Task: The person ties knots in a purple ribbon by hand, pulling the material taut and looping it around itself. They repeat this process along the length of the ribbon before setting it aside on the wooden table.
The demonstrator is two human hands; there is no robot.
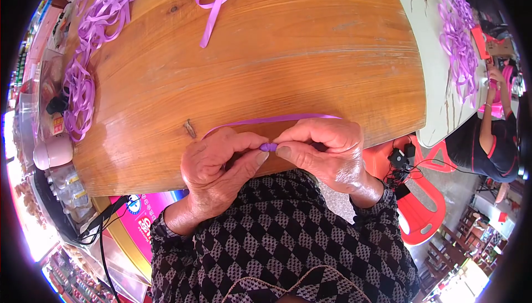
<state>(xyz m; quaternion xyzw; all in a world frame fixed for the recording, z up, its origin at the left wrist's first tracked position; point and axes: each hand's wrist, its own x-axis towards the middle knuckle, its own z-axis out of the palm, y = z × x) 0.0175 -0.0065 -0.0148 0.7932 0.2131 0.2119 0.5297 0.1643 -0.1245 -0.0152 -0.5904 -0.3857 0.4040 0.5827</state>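
Small purple piece [269,147] held above near edge of wooden table [249,81], long axis side to side; its 2 ends fingertip-pinched by left hand [217,164] and right hand [327,149], neither nearer.

Wooden table [266,75], grain and dark knots showing. White table [429,53] with brown streaks alongside its right edge. Red plastic seat [425,211] off near right corner, grey floor [464,185] beyond. Bright glare [12,136] past left edge.
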